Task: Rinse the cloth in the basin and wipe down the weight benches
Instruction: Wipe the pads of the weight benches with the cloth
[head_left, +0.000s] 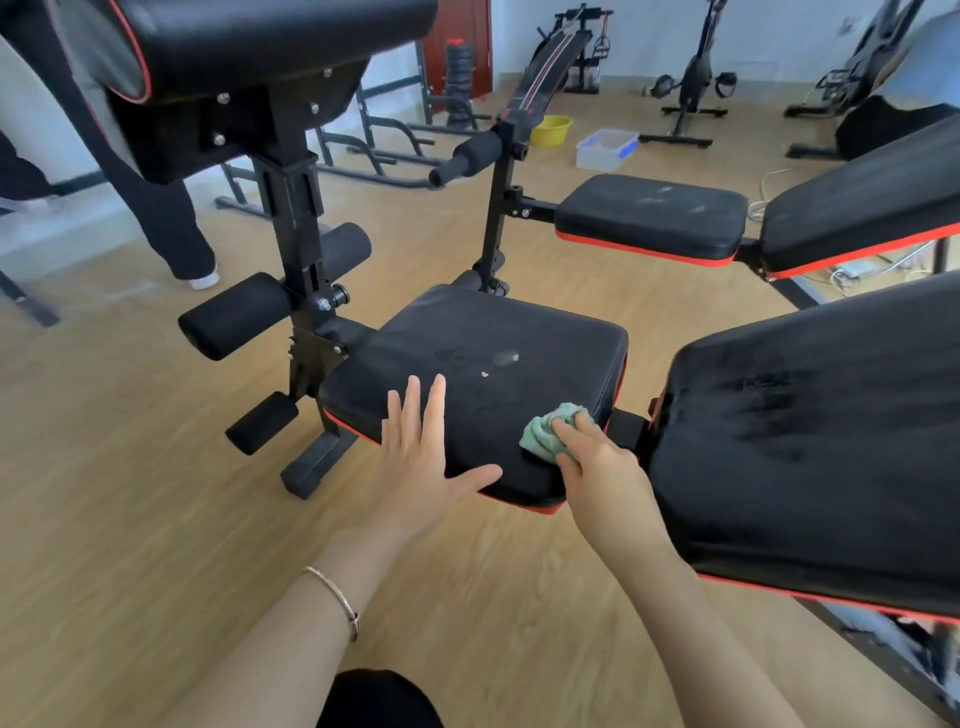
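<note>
A black weight bench seat (483, 358) with red trim stands in front of me. My right hand (597, 457) grips a bunched green cloth (545, 431) and holds it against the seat's near right corner. My left hand (426, 457) lies flat with spread fingers on the seat's near left edge. The bench's black backrest (810, 441) rises to the right and shows wet streaks. A second bench (654, 215) stands behind. Far back on the floor sit a yellow basin (551, 130) and a clear plastic tub (607, 148).
Foam leg rollers (236, 314) and the bench's black upright frame stand to the left. A person's dark trouser leg (166, 218) is at the far left. Exercise bikes (693, 78) and racks line the back wall. The floor is light wood.
</note>
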